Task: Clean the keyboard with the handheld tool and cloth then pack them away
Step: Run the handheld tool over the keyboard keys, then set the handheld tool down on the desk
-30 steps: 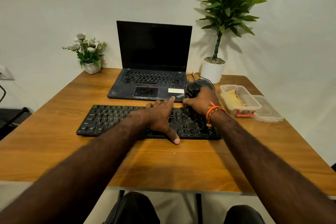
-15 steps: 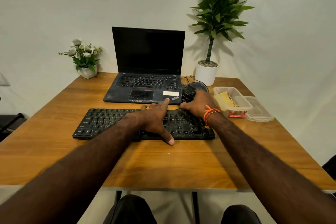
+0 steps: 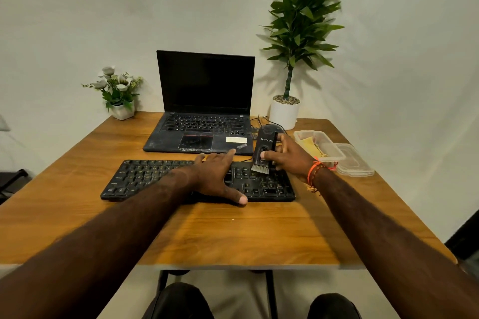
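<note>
The brown wood-grain worktop point(image 3: 233, 235) carried everything. At its back stood an open black laptop point(image 3: 204, 109) with a dark screen, a tall green leafy plant in a white round pot point(image 3: 285, 114) to its right and a small bunch of white flowers in a white pot point(image 3: 121, 109) to its left. In front of the laptop lay the flat black rectangular keyboard point(image 3: 145, 179), long side toward the person, its pale key legends faint. The left hand point(image 3: 215, 176) rested flat on the keyboard's middle, fingers straight and spread, thumb at the near edge. The right hand point(image 3: 290, 155) gripped the black handheld cleaning tool point(image 3: 265, 146), its fingers curled round the slim upright body, which bore a pale logo near the top. The tool's grey bristle brush point(image 3: 260, 168) pointed down and touched the keys at the keyboard's far right part. An orange thread band point(image 3: 315, 171) circled the right wrist. Right of the hand sat a clear plastic rectangular box point(image 3: 324, 142) holding a folded yellow cloth point(image 3: 312, 144), with its clear lid point(image 3: 355, 163) just beside it on the worktop.
</note>
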